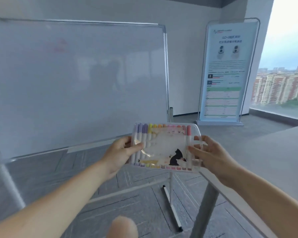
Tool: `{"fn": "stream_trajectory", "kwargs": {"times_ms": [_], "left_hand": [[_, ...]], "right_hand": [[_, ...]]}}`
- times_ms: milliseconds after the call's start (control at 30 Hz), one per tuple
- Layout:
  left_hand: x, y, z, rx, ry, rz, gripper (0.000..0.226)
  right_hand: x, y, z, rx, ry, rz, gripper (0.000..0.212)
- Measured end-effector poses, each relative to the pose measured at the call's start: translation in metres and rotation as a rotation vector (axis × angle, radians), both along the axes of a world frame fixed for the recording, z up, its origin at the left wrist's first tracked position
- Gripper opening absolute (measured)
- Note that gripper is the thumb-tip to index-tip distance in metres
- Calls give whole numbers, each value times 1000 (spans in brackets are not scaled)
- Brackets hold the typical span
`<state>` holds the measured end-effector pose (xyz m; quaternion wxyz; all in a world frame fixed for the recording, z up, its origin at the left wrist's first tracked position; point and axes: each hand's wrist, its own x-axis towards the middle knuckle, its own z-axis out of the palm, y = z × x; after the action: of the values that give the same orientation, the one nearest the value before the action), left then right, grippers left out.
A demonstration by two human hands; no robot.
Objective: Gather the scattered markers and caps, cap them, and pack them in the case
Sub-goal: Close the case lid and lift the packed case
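Held in mid-air over the floor, the clear flat plastic case [165, 148] could slip or pop open and spill, since the left hand [120, 152] and right hand [212, 155] each keep only a fingertip grip on one side edge, just off the pale grey surface [273, 160]. Inside lies a row of pastel markers [145, 133], purple through yellow to pink. A white dark-tipped marker [171, 207] on the floor below might be overlooked.

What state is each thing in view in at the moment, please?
case: held in the air, lid seems shut.
markers: capped, in a row inside the case.
left hand: holds the case's left edge.
right hand: holds the case's right edge.
pen: lying loose on the floor, outside the case.
whiteboard: upright, nearly wiped, faint red marks.
banner: standing upright.
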<state>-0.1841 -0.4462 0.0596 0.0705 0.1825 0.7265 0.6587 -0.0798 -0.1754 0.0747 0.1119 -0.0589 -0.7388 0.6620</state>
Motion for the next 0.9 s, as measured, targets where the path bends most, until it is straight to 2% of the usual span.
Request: {"fn": "stream_trajectory", "kwargs": {"times_ms": [133, 433, 600, 800, 900], "left_hand": [[-14, -81, -14, -1, -3, 152, 43], [-50, -235, -67, -118, -107, 374, 28], [-107, -268, -66, -147, -78, 462, 26], [-183, -280, -40, -128, 62, 563, 32], [-213, -281, -40, -120, 100, 588, 27]], "right_hand": [[-51, -69, -9, 76, -29, 114, 25], [-163, -214, -62, 207, -95, 285, 37], [-233, -249, -57, 240, -73, 299, 42], [-313, -268, -38, 270, 42, 249, 45], [-341, -271, -38, 286, 71, 220, 46]]}}
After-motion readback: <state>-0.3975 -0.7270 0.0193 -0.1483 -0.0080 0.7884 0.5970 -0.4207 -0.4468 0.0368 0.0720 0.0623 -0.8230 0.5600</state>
